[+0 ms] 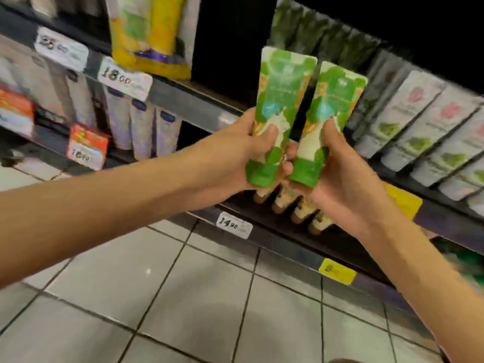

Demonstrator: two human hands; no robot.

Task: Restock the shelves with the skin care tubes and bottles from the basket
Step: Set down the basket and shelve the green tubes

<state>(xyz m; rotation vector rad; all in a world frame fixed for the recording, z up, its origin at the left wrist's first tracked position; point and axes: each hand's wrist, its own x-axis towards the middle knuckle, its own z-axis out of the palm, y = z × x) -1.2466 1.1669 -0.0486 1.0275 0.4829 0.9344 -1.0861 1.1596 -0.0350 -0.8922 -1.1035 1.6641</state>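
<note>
Two green skin care tubes stand upright, caps down, side by side in front of the shelves. My left hand (243, 155) grips the left tube (281, 100) near its cap, thumb across the front. My right hand (343, 176) grips the right tube (332, 113) the same way. The two tubes almost touch. Behind them is a dark gap in the shelf (230, 56). No basket is in view.
Below my hands, a row of cream tubes with brown caps (288, 203) lies on a lower shelf. White-and-green tubes (419, 127) fill the shelf to the right, lilac tubes (141, 127) the left. Price tags (234, 225) line the shelf edges. Tiled floor (183, 297) is below.
</note>
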